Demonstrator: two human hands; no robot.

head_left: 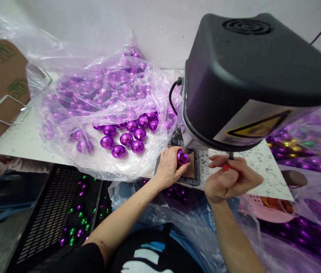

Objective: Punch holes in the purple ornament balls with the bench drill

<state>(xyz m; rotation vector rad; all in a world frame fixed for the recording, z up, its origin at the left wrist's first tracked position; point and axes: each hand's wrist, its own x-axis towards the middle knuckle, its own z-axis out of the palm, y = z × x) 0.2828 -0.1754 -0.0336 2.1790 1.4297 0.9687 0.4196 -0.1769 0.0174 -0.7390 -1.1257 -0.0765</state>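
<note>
My left hand (170, 166) is closed round a shiny purple faceted ball (182, 157), held over the base of a black bench drill press (251, 76). The lower end of the machine's spindle, close to the ball, is mostly hidden under the housing. On the right, my right hand (232, 178) wraps round a lever handle with a red knob (229, 170). Loose purple balls (126, 139) lie left of my left hand at the mouth of a clear plastic bag (92, 87), which holds many more.
A cardboard box (1, 83) stands at the far left. Black crates (46, 212) with green and purple beads sit below the white table (15, 136). At right are a pink basket (268, 212) and plastic-covered purple beads (299, 239). Dark shavings speckle the tabletop.
</note>
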